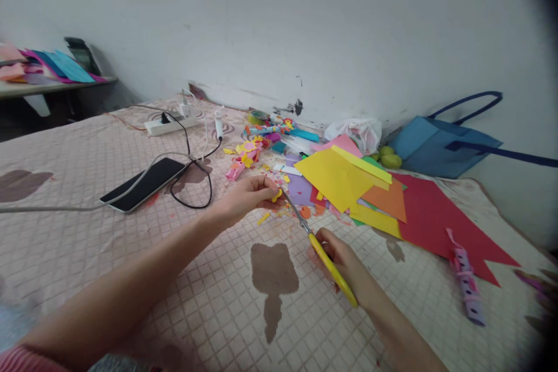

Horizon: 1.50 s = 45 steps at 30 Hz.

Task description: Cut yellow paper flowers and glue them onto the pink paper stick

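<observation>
Near the middle, my left hand [258,193] pinches a small yellow paper piece [277,194] between thumb and fingers. Scissors with yellow handles [333,270] are in my right hand [337,253], lower and to the right. The scissor blades [296,209] point up and left, and their tips are at the yellow piece. Whether the blades are closed or slightly apart is too small to tell. Paper scraps [264,218] lie on the cloth beneath and around my left hand.
Coloured sheets, a yellow one [337,177] and a red one [440,224] among them, lie to the right. A blue bag [436,145] leans on the wall. Left are a black phone [146,183], cables and a power strip [170,124]. A decorated tube [468,288] lies far right.
</observation>
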Tool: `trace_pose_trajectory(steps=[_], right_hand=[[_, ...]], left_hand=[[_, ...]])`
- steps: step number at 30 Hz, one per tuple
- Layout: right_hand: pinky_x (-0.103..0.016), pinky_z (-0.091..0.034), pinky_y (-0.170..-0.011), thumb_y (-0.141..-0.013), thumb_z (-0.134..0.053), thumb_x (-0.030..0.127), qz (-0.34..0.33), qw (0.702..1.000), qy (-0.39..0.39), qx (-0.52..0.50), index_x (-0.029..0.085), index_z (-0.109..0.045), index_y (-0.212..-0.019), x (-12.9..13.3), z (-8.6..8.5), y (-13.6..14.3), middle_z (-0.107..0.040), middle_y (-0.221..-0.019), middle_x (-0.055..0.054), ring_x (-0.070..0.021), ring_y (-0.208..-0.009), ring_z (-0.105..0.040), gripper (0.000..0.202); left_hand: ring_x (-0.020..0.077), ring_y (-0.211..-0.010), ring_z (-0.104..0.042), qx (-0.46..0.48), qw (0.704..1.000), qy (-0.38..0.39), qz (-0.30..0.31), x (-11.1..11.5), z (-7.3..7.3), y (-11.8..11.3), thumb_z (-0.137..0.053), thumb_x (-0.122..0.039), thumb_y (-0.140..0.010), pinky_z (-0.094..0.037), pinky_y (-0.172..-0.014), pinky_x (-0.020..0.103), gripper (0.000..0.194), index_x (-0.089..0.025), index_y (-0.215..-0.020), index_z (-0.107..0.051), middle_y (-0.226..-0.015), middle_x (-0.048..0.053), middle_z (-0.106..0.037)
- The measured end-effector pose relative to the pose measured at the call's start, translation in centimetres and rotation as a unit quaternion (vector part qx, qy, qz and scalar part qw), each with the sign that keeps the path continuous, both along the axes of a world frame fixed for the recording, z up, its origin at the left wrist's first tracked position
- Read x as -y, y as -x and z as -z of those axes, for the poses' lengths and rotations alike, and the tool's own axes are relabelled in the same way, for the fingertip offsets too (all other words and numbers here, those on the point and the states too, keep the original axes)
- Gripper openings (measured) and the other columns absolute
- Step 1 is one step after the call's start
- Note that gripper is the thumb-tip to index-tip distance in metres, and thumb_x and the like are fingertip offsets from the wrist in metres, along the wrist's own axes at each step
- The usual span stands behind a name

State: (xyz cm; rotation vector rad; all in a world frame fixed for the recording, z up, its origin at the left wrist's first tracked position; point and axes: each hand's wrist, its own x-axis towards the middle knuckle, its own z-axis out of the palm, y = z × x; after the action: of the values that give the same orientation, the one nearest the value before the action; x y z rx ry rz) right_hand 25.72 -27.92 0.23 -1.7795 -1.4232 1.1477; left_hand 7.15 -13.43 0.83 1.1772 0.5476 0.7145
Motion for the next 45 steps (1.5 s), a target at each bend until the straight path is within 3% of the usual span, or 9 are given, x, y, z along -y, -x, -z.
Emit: trace_pose_trajectory(steps=[4,7,13,18,29,33,38,42,45], right_hand=[[-0.021,-0.031,-0.043,-0.076,-0.056,0.042,0.019,0.999,-0.025,0.023,0.023,-0.040,-0.074,-0.2,0.6,-0.7,-0.047,-0.059,0.008,-0.0082,-0.045,-0.036,0.025],[-0.023,-0.031,-0.047,-0.076,-0.056,0.046,0.051,0.988,-0.056,0.137,0.024,-0.042,-0.075,-0.7,1.2,-1.7,-0.051,-0.059,0.006,-0.0121,-0.051,-0.045,0.027],[-0.028,-0.032,-0.054,-0.076,-0.053,0.054,0.129,0.909,-0.045,0.395,0.024,-0.052,-0.091,-1.7,1.7,-4.0,-0.066,-0.075,-0.003,-0.0233,-0.067,-0.060,0.033],[-0.031,-0.037,-0.060,-0.074,-0.056,0.049,0.125,0.893,-0.069,0.426,0.023,-0.055,-0.097,-2.0,2.2,-5.4,-0.068,-0.091,-0.005,-0.0255,-0.080,-0.063,0.034],[-0.034,-0.042,-0.068,-0.074,-0.059,0.043,0.091,0.896,-0.107,0.422,0.018,-0.059,-0.097,-2.1,2.9,-7.0,-0.067,-0.096,-0.011,-0.0267,-0.085,-0.062,0.034],[-0.033,-0.044,-0.067,-0.072,-0.061,0.045,0.129,0.927,-0.139,0.323,0.020,-0.057,-0.091,-2.2,2.9,-6.8,-0.067,-0.089,-0.008,-0.0234,-0.079,-0.062,0.032],[-0.026,-0.044,-0.057,-0.065,-0.065,0.045,0.121,0.984,-0.133,0.007,0.022,-0.049,-0.079,-2.5,2.1,-4.9,-0.060,-0.075,0.000,-0.0144,-0.063,-0.056,0.032],[-0.021,-0.032,-0.039,-0.059,-0.068,0.045,0.135,0.978,-0.043,-0.153,0.022,-0.045,-0.076,-2.2,0.7,-2.8,-0.046,-0.060,0.007,-0.0067,-0.042,-0.037,0.037],[-0.020,-0.030,-0.037,-0.057,-0.071,0.044,0.123,0.968,-0.028,-0.217,0.022,-0.045,-0.078,-1.8,0.5,-1.7,-0.043,-0.061,0.008,-0.0050,-0.041,-0.034,0.040]], left_hand=[[0.0152,-0.079,-0.067,-0.002,1.000,0.007,0.002,0.0,0.1,-0.1,-0.070,-0.029,-0.074,-0.052,-0.080,0.035,0.022,-0.012,-0.073,-0.056,-0.085,0.009,-0.070],[0.0149,-0.080,-0.066,-0.008,1.000,0.015,0.002,0.0,0.3,-0.1,-0.070,-0.029,-0.074,-0.051,-0.082,0.035,0.023,-0.012,-0.074,-0.056,-0.088,0.009,-0.070],[0.0134,-0.078,-0.065,-0.033,0.999,0.013,0.019,0.6,0.5,-0.4,-0.069,-0.035,-0.075,-0.051,-0.078,0.031,0.025,-0.013,-0.076,-0.057,-0.086,0.006,-0.069],[0.0125,-0.078,-0.063,-0.041,0.998,0.028,0.026,1.5,0.6,-0.7,-0.071,-0.036,-0.072,-0.049,-0.075,0.028,0.027,-0.014,-0.077,-0.056,-0.084,0.004,-0.067],[0.0065,-0.058,-0.050,-0.070,0.997,-0.001,0.010,3.2,0.5,-1.3,-0.069,-0.038,-0.071,-0.040,-0.057,0.021,0.027,-0.014,-0.074,-0.055,-0.063,-0.004,-0.052],[0.0079,-0.062,-0.053,-0.073,0.997,-0.002,0.008,3.2,0.7,-1.3,-0.069,-0.038,-0.072,-0.042,-0.060,0.023,0.027,-0.015,-0.083,-0.059,-0.068,-0.002,-0.055],[0.0076,-0.063,-0.053,-0.066,0.998,0.015,0.011,3.3,1.0,-1.4,-0.070,-0.036,-0.071,-0.043,-0.062,0.023,0.028,-0.014,-0.082,-0.059,-0.068,-0.002,-0.056],[0.0082,-0.063,-0.054,-0.060,0.998,0.025,0.021,3.6,1.1,-1.6,-0.070,-0.037,-0.071,-0.045,-0.063,0.024,0.029,-0.014,-0.081,-0.056,-0.067,-0.001,-0.057],[0.0087,-0.063,-0.056,-0.059,0.997,0.032,0.032,3.8,1.3,-1.7,-0.071,-0.035,-0.071,-0.045,-0.063,0.024,0.029,-0.014,-0.082,-0.055,-0.067,-0.001,-0.059]])
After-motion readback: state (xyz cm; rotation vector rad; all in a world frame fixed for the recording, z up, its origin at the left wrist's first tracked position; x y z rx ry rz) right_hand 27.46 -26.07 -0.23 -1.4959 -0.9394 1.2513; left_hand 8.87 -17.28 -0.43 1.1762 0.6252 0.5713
